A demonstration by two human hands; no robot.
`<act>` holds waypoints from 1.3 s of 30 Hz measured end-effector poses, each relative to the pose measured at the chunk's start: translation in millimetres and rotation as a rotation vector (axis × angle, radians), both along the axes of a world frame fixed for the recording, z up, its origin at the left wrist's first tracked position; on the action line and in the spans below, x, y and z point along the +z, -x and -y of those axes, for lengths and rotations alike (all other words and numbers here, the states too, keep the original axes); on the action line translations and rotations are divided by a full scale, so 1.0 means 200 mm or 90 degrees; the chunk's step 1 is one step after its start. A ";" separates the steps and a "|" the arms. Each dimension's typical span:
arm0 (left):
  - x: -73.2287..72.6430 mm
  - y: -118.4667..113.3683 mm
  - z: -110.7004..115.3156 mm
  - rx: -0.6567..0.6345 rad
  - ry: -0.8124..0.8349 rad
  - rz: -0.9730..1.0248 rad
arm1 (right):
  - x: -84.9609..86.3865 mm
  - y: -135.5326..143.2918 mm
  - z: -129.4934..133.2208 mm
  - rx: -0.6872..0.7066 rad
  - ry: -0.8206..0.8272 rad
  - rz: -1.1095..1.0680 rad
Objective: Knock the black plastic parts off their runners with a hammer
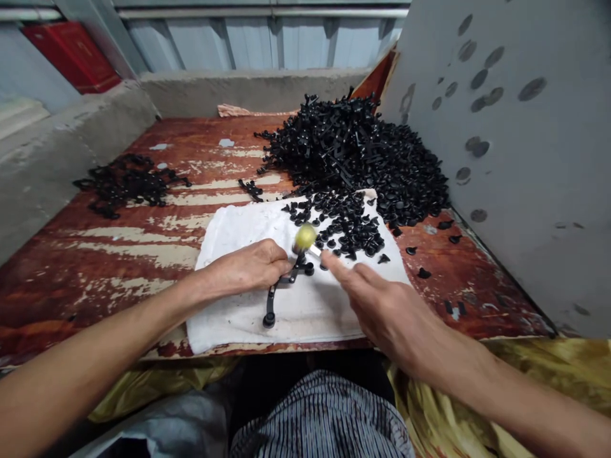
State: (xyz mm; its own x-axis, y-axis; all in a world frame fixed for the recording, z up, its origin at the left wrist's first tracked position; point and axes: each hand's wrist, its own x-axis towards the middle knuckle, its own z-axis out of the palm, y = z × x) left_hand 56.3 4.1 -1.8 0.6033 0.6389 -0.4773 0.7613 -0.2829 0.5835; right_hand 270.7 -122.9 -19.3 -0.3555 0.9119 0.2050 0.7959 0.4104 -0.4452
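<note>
My left hand (258,264) is closed on a black bracket with jointed arms (270,306), pressed to the white cloth (229,324). One arm of the bracket points toward me and ends in a round foot; others stick out to the right of my fingers. In my right hand (386,302) is the pale handle of a small mallet (306,237), with the forefinger stretched along it. Its yellow head, slightly blurred, is right over the bracket's far end; whether they touch I cannot tell. Loose black round-headed plugs (353,222) lie on the cloth beyond my hands.
A large heap of black parts (338,143) fills the back right, against a grey panel (515,159). Black brackets (131,184) lie piled at the left on the worn red-brown tabletop (114,254). A low concrete ledge (109,121) borders the left and back.
</note>
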 end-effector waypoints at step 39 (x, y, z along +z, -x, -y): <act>0.04 0.40 0.08 -0.195 -1.175 -0.043 | -0.11 0.02 0.03 -0.379 0.231 -0.871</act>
